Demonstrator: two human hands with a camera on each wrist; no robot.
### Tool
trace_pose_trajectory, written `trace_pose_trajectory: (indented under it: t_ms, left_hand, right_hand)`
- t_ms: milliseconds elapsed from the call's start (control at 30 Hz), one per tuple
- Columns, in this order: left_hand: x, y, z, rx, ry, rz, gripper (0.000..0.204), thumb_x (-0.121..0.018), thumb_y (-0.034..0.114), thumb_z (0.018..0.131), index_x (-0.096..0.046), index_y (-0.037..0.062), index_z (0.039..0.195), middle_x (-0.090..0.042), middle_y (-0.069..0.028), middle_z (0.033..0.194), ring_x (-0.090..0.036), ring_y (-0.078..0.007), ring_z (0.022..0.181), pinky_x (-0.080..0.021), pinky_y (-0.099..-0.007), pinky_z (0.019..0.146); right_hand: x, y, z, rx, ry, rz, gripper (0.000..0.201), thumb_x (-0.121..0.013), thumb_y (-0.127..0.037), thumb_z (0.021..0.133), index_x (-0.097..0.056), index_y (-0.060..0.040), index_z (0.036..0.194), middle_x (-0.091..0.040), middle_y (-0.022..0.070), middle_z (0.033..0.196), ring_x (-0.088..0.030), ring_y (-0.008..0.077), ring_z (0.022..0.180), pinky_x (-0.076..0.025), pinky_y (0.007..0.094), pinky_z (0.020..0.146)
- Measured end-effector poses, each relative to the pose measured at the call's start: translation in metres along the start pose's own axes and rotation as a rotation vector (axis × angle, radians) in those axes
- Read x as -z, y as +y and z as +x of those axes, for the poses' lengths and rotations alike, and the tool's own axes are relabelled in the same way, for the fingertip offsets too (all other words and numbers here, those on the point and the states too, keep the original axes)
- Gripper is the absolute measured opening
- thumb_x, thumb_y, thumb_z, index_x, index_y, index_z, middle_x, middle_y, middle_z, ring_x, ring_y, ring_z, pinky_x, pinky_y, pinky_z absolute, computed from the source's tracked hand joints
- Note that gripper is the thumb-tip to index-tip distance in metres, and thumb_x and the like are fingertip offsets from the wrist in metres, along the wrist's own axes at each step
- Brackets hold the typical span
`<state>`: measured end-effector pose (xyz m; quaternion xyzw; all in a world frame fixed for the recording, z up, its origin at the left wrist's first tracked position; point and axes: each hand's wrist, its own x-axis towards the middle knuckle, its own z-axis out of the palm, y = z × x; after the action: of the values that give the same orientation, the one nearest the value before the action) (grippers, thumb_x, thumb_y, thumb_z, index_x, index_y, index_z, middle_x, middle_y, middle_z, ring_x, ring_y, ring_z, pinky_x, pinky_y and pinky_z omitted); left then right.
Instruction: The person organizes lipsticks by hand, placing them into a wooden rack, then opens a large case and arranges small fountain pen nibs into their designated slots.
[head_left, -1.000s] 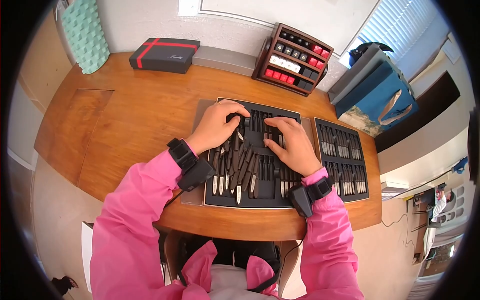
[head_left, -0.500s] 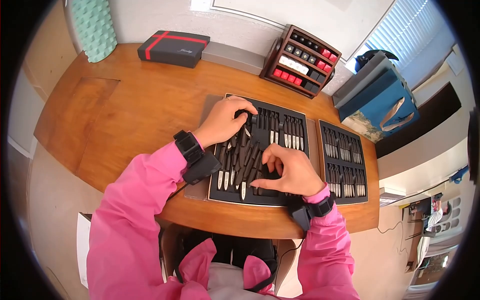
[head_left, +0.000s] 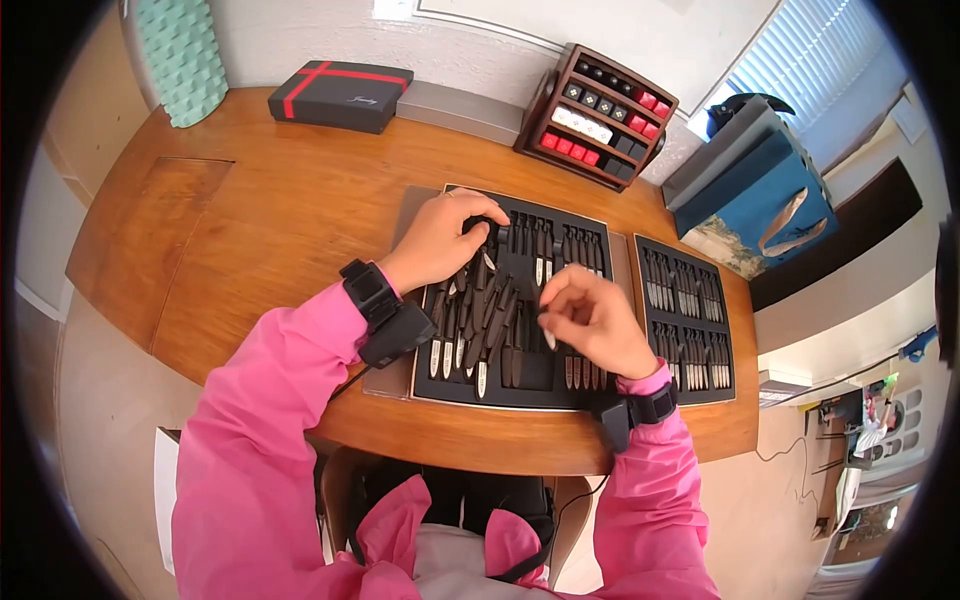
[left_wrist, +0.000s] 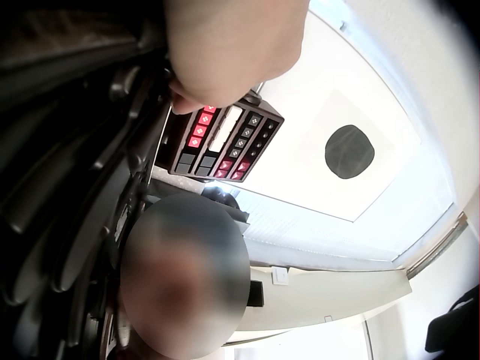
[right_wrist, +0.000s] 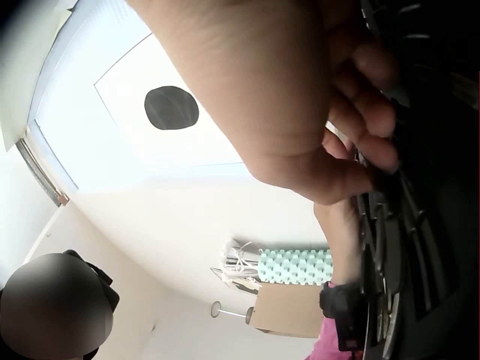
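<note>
My right hand (head_left: 592,318) is over the middle of a black slotted tray (head_left: 435,393), thumb and fingers pinching a slim dark piece with a silvery end (head_left: 550,340). In the right wrist view, its fingertips (right_wrist: 382,154) are close over dark slim pieces. My left hand (head_left: 440,240) is at the tray's upper left, fingers bent over something dark; I cannot tell whether it grips this. A loose heap of slim dark pieces with silvery oval ends (head_left: 482,318) lies below it. More such pieces (head_left: 582,250) stand in rows in slots at the upper right.
A second tray of similar pieces (head_left: 680,395) lies to the right. Behind are a wooden rack of red, white and black cubes (head_left: 597,120), a black box with red ribbon (head_left: 340,97) and a blue bag (head_left: 760,195). A mint foam roller (head_left: 182,65) stands at the far left.
My right hand has moved from the tray's upper middle down to its lower middle, then slightly up, and its thumb and fingers have closed on a slim piece. The left hand has stayed put.
</note>
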<state>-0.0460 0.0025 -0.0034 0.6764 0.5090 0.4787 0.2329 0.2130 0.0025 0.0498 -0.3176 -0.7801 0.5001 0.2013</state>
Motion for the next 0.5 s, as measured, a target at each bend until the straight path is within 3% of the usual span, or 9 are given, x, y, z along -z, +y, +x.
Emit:
trace_pose_trajectory:
  t_ms: [33, 100, 133, 367, 500]
  left_hand:
    - [0.000, 0.000, 0.000, -0.001, 0.002, 0.000, 0.025, -0.063, -0.005, 0.086, -0.074, 0.0058, 0.106, -0.071, -0.0115, 0.114, -0.063, -0.0278, 0.115, -0.049, -0.0380, 0.097]
    - [-0.001, -0.001, 0.000, -0.015, 0.010, 0.019, 0.024, -0.063, -0.005, 0.086, -0.073, 0.0053, 0.105, -0.071, -0.0119, 0.114, -0.063, -0.0281, 0.115, -0.049, -0.0379, 0.097]
    - [0.000, 0.000, 0.000, -0.018, 0.008, 0.019, 0.024, -0.063, -0.005, 0.086, -0.073, 0.0053, 0.105, -0.071, -0.0119, 0.114, -0.063, -0.0281, 0.115, -0.049, -0.0379, 0.097]
    - [0.000, 0.001, 0.000, -0.014, 0.014, -0.003, 0.024, -0.062, -0.004, 0.086, -0.073, 0.0049, 0.105, -0.071, -0.0126, 0.113, -0.064, -0.0292, 0.113, -0.050, -0.0383, 0.095]
    - [-0.002, -0.006, 0.000, -0.060, 0.028, 0.010, 0.025, -0.062, -0.004, 0.085, -0.073, 0.0052, 0.105, -0.071, -0.0129, 0.113, -0.064, -0.0304, 0.112, -0.050, -0.0387, 0.094]
  right_hand:
    - [0.000, 0.003, 0.004, 0.001, -0.001, -0.001, 0.019, -0.073, -0.003, 0.087, -0.061, -0.0022, 0.101, -0.066, -0.0015, 0.071, -0.057, 0.0054, 0.063, -0.041, 0.0235, 0.057]
    - [0.002, 0.004, 0.017, 0.127, 0.256, -0.051, 0.018, -0.072, -0.003, 0.089, -0.066, -0.0020, 0.106, -0.067, -0.0007, 0.073, -0.059, 0.0058, 0.066, -0.043, 0.0236, 0.059]
    - [0.004, 0.004, 0.023, 0.129, 0.283, -0.079, 0.018, -0.071, -0.003, 0.091, -0.068, -0.0016, 0.109, -0.068, 0.0011, 0.075, -0.061, 0.0068, 0.067, -0.045, 0.0239, 0.062]
    - [0.001, 0.008, 0.056, 0.036, 0.315, -0.358, 0.021, -0.071, -0.007, 0.088, -0.067, -0.0014, 0.108, -0.071, 0.0093, 0.075, -0.066, 0.0153, 0.063, -0.050, 0.0299, 0.059]
    - [-0.002, 0.011, 0.057, 0.007, 0.311, -0.369, 0.022, -0.072, -0.008, 0.085, -0.068, -0.0017, 0.106, -0.072, 0.0102, 0.074, -0.067, 0.0175, 0.060, -0.050, 0.0313, 0.057]
